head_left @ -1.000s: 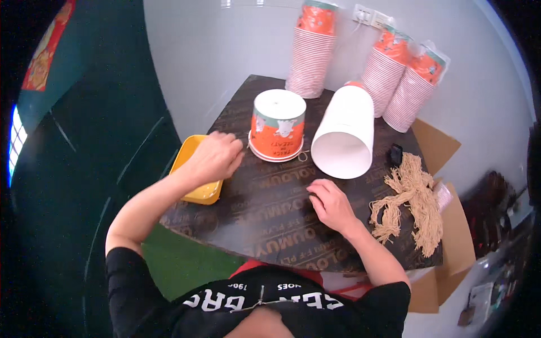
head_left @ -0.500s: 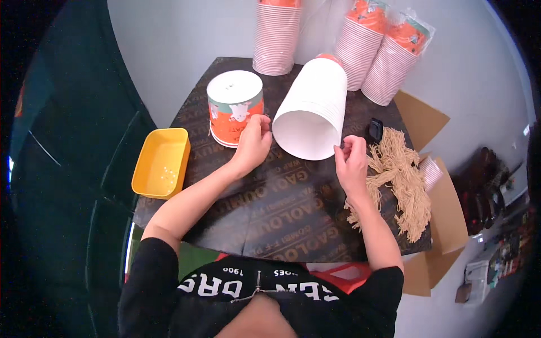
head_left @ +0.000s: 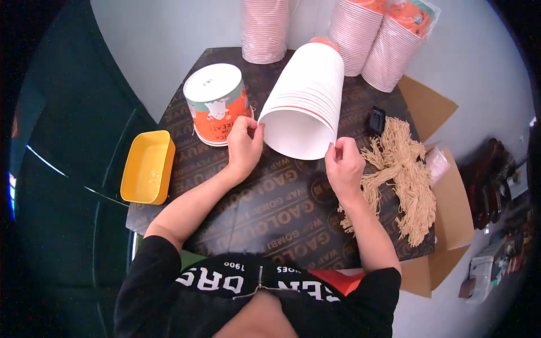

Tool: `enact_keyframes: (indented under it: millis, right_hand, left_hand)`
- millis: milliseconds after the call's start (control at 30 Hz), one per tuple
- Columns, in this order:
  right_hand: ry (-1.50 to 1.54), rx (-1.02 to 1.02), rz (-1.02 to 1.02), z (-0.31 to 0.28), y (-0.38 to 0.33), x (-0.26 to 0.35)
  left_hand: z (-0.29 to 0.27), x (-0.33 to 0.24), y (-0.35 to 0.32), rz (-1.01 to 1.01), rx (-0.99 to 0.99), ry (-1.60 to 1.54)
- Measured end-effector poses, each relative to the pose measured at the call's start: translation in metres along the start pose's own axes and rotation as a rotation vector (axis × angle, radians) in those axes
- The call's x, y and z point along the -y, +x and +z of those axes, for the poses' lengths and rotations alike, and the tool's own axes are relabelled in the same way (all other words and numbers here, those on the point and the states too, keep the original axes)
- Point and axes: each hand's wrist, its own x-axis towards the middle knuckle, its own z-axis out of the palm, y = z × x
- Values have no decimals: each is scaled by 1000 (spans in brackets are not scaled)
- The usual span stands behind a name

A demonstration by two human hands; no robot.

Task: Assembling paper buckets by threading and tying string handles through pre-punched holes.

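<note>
A nested stack of white paper buckets (head_left: 307, 84) lies on its side on the dark table, its open mouth facing me. My left hand (head_left: 245, 147) is closed in a pinch on the left side of the front bucket's rim. On the rim's lower right, my right hand (head_left: 345, 169) pinches with thumb and fingers. A reddish line shows behind the front rim, and several rims are spaced along the stack. Left of it, an orange and green printed paper bucket (head_left: 218, 110) stands upside down, with string at its sides, close to my left hand.
A yellow plastic tub (head_left: 147, 168) sits at the table's left edge. Tan string bundles (head_left: 400, 174) lie on the right beside a small black object (head_left: 376, 121). Bagged bucket stacks (head_left: 265, 28) stand along the back. An open cardboard box (head_left: 451, 197) is beyond the right edge.
My left hand has come onto the front bucket's rim, and both hands now pinch it. The reddish line behind that rim has come into sight. The whole view has shifted slightly.
</note>
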Motion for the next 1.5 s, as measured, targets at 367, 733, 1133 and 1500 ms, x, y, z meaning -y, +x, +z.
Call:
enact_keyframes:
  millis: [367, 733, 1133, 1500]
  right_hand:
    - [44, 163, -43, -17, -10, 17]
    - [766, 201, 486, -46, -16, 40]
    - [1018, 414, 749, -36, -17, 52]
    - [1119, 792, 1008, -16, -31, 64]
  left_hand:
    - [-28, -11, 8, 237, 161, -120]
    - [-67, -37, 44, 109, 704, -646]
    - [-84, -30, 13, 67, 600, -492]
    - [-106, -68, 42, -648, 609, -297]
